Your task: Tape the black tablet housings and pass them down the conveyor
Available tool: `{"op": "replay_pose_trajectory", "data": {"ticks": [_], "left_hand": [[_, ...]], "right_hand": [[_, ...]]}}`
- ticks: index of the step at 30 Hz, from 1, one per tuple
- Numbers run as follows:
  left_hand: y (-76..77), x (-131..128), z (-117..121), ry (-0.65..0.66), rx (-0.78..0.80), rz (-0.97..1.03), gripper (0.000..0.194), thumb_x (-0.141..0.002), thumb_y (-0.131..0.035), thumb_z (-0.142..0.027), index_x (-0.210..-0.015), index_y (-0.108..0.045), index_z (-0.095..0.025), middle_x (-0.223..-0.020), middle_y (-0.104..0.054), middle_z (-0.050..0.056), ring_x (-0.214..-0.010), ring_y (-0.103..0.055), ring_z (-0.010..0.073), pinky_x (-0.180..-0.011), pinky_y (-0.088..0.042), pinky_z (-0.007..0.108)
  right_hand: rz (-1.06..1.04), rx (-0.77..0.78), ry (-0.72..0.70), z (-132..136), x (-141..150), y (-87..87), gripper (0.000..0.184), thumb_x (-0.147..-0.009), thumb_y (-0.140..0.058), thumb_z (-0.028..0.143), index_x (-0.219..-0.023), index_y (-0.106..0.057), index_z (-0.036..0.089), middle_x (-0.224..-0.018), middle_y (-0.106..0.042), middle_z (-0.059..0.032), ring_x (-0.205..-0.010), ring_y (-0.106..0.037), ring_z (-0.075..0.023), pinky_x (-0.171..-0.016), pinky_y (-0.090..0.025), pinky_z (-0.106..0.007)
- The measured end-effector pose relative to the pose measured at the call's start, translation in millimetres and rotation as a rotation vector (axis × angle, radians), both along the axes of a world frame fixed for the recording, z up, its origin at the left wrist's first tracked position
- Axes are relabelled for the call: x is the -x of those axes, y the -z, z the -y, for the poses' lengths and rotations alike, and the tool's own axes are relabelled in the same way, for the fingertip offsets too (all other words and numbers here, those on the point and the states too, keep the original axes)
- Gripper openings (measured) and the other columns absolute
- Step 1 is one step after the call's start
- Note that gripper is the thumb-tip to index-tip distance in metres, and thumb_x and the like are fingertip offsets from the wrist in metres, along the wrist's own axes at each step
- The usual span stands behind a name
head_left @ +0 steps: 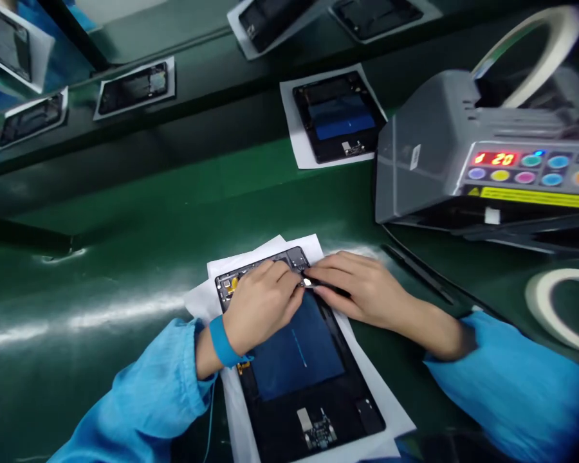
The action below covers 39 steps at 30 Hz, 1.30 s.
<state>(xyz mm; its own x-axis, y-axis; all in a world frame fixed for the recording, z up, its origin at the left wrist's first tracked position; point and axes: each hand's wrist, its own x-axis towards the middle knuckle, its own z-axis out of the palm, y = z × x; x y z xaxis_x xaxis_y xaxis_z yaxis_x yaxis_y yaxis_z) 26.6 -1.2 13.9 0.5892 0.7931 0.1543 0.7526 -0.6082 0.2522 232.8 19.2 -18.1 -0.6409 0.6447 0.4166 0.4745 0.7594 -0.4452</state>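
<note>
An opened tablet [357, 392] lies on white paper sheets [390, 421] in front of me, its inside facing up. It has a dark blue battery [303, 360] and a small circuit board [321, 432] near its close end. My left hand [265, 292] rests over its upper part, fingers bent and pressed together, a blue wrist strap [224, 342] on the wrist. From the right, my right hand [361, 283] reaches to the tablet's upper right edge, thumb and forefinger closing near a small bright piece [307, 282]. The fingertips of both hands meet there; what the left holds is hidden.
A grey tape dispenser [424, 148] with a lit panel stands right, a tape roll [554, 58] on top. Another tape roll [543, 305] and a dark pen-like tool [419, 273] lie below it. A second tablet [338, 116] sits behind; several more line the raised ledge [212, 109].
</note>
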Motion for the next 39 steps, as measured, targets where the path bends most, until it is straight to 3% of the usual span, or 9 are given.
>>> {"op": "replay_pose_trajectory", "data": {"ticks": [11,14,17,24,30,39], "left_hand": [[3.4,0.7,-5.4,-0.045,0.083,0.132,0.016,-0.091,-0.048,-0.02,-0.088,-0.063,-0.017,-0.085,-0.064,0.005,-0.08,-0.058,0.0187,-0.074,-0.05,0.033],[3.6,0.7,-5.6,-0.051,0.107,0.155,0.015,-0.091,-0.049,-0.02,-0.087,-0.064,-0.018,-0.085,-0.064,0.005,-0.08,-0.059,0.0181,-0.074,-0.049,0.033],[3.9,0.3,-6.0,-0.051,0.127,0.155,0.015,-0.09,-0.05,-0.02,-0.085,-0.064,-0.018,-0.083,-0.064,0.004,-0.078,-0.058,0.0178,-0.073,-0.048,0.032],[5.7,0.3,-5.9,-0.049,0.125,0.12,0.016,-0.09,-0.049,-0.02,-0.084,-0.063,-0.017,-0.082,-0.062,0.004,-0.079,-0.056,0.019,-0.074,-0.045,0.033],[4.9,1.1,-4.4,-0.061,0.14,0.094,0.016,-0.091,-0.049,-0.022,-0.085,-0.063,-0.018,-0.084,-0.063,0.004,-0.082,-0.057,0.0199,-0.074,-0.043,0.034],[3.9,1.2,-6.2,-0.065,0.155,0.097,0.016,-0.091,-0.049,-0.022,-0.081,-0.062,-0.018,-0.08,-0.062,0.003,-0.077,-0.055,0.0195,-0.07,-0.04,0.034]], "right_hand": [[0.228,-0.084,-0.005,4.0,1.9,-6.4,0.031,-0.092,-0.049,0.033,-0.112,-0.063,0.014,-0.092,-0.064,-0.0085,-0.081,-0.054,-0.0216,-0.071,-0.046,-0.035],[0.199,-0.09,-0.012,4.4,0.7,-4.9,0.032,-0.092,-0.049,0.034,-0.112,-0.063,0.013,-0.093,-0.064,-0.0087,-0.081,-0.053,-0.0209,-0.071,-0.045,-0.034],[0.172,-0.113,-0.014,5.1,0.0,-4.1,0.031,-0.092,-0.049,0.034,-0.11,-0.063,0.012,-0.092,-0.065,-0.0084,-0.081,-0.053,-0.0203,-0.071,-0.044,-0.033],[0.347,-0.173,-0.02,10.0,0.3,-13.3,0.034,-0.092,-0.049,0.035,-0.112,-0.063,0.011,-0.094,-0.066,-0.0096,-0.082,-0.057,-0.0221,-0.067,-0.044,-0.035],[0.159,-0.058,0.079,-8.1,7.8,-12.6,0.024,-0.091,-0.05,0.028,-0.106,-0.065,0.017,-0.088,-0.07,-0.0039,-0.074,-0.063,-0.0147,-0.061,-0.046,-0.026],[0.101,-0.158,0.113,-14.1,11.7,-6.6,0.016,-0.089,-0.052,0.018,-0.096,-0.066,0.018,-0.083,-0.072,-0.0013,-0.069,-0.065,-0.0119,-0.059,-0.046,-0.023]]}}
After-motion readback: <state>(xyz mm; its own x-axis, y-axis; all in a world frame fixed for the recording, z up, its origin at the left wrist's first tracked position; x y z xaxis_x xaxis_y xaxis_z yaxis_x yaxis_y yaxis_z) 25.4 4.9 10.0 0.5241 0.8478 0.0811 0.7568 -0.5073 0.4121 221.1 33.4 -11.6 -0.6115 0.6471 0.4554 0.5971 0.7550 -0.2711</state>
